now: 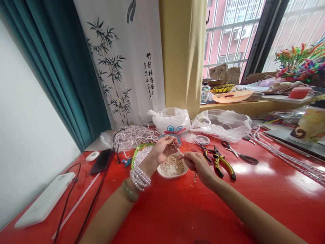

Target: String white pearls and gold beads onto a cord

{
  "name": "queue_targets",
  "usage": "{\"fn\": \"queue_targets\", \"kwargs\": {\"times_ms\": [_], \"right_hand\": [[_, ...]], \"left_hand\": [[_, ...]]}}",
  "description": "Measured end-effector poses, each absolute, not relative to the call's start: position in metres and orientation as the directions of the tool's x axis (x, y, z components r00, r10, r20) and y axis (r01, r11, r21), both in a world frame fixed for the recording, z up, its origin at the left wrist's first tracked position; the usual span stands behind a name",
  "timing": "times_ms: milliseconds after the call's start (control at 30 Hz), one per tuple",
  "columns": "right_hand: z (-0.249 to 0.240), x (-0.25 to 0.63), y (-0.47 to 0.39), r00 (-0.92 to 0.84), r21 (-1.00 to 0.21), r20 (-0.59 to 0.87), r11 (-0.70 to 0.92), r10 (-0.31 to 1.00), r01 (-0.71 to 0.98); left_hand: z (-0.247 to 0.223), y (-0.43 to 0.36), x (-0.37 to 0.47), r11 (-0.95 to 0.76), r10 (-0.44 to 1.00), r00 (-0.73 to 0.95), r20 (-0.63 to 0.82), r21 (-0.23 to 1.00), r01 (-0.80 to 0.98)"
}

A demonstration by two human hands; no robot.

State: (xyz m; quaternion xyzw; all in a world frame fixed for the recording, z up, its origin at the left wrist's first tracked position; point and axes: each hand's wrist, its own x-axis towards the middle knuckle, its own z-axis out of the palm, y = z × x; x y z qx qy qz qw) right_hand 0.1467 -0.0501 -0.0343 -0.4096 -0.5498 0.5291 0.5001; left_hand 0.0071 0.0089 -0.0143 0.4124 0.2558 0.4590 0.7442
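Observation:
A short strand of beads runs between my two hands, above a white dish of small gold beads. My left hand pinches its upper end, with a pearl bracelet and a green bangle on that wrist. Lower and to the right, my right hand grips the strand, and its loose end hangs beneath the fingers. Left of the dish, partly behind my left hand, is a green tray with pale pearl beads. Fine details between the fingertips are too small to tell.
Pliers with yellow-black handles and scissors lie right of my hands. Heaped pearl strands and a white plastic bag are behind. More strands extend right. A phone, cables and a white power bank lie left.

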Motion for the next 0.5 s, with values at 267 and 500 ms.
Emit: {"fn": "queue_targets", "kwargs": {"times_ms": [267, 500], "right_hand": [[-0.0348, 0.1454, -0.0507, -0.173, -0.99, 0.133, 0.122, 0.976, -0.071], [-0.0385, 0.1454, -0.0477, -0.197, -0.989, 0.087, 0.061, 0.977, -0.135]], "left_hand": [[-0.009, 0.0061, 0.006, 0.256, 0.897, 0.44, -0.053, 0.873, -0.416], [-0.0054, 0.0055, 0.0002, 0.217, 0.91, 0.405, -0.083, 0.929, -0.299]]}}
